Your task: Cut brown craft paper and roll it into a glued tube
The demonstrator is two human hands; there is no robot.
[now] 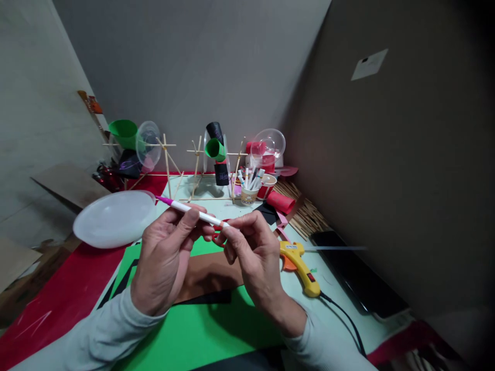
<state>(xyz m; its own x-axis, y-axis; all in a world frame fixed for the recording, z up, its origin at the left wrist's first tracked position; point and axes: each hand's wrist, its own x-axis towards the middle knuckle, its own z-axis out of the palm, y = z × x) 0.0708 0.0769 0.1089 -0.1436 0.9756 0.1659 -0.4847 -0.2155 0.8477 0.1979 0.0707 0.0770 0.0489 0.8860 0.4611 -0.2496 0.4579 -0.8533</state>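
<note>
Left hand [166, 257] and right hand [255, 252]: both pinched on one white marker [193, 210], pink tip toward 10 o'clock, held above the green sheet [193, 330]. White plate [114, 219] at 9 o'clock on the tabletop [340, 288]. Yellow glue gun [301, 263] at 3 o'clock. Cup of markers [248, 193] and stick frame [181, 170] at 12 o'clock.

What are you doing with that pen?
A person holds a white marker with a pink cap in both hands, above sheets of green paper and brown paper on the table. The left hand grips its middle; the right hand pinches its back end. A yellow glue gun lies to the right, a white plate to the left.
</note>
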